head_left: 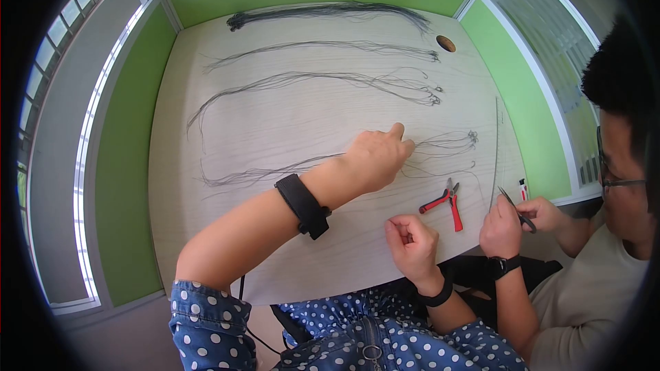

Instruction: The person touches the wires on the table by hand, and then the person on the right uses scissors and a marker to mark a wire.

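My left hand (380, 158) reaches over a bundle of thin dark strands (440, 143) with small curled ends, which runs out on both sides of it. Its fingers are mostly curled, and what lies between them is hidden. My right hand (414, 244) is near the table's front edge, loosely closed with the thumb against the fingers; I cannot see anything in it. Red-handled pliers (448, 200) lie to the right of that hand, jaws pointing away. One loose strand (440, 174) runs toward the right below the bundle.
Further bundles of strands (323, 77), (316, 47) lie behind, with a thicker one (330, 11) at the back. A round hole (445, 43) is at the back right. At right, a co-worker's hands (505, 223) hold dark scissors (517, 211) near a small marker-like item (523, 189). Green partitions (141, 165) enclose the table.
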{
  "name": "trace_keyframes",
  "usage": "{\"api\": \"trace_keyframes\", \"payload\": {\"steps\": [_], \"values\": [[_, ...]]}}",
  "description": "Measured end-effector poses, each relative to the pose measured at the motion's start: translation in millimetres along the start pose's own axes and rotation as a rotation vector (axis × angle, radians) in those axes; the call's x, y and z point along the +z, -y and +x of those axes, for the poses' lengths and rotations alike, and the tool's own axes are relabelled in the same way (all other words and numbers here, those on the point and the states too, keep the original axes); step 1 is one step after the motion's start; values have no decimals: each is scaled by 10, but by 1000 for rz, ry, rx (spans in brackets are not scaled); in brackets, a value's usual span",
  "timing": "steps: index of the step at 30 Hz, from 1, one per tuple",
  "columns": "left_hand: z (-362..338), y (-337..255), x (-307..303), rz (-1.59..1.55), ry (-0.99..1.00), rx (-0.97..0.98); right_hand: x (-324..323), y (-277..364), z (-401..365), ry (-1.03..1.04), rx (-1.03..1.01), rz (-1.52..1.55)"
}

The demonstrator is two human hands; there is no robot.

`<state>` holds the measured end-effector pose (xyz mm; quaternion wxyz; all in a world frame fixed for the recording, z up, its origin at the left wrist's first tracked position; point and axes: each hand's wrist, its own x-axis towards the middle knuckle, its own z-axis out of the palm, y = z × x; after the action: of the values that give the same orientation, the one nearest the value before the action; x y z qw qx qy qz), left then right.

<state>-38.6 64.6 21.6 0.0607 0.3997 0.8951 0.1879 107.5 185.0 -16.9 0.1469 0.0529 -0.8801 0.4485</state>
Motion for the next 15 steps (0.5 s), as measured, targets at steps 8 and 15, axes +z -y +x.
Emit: {"api": "trace_keyframes", "payload": {"steps": [8,15], "values": [[41,22,89,50,-2,1,-2,-7,-5,5,7,1],[39,85,123,34,-40,22,-10,1,1,18,10,-5]]}}
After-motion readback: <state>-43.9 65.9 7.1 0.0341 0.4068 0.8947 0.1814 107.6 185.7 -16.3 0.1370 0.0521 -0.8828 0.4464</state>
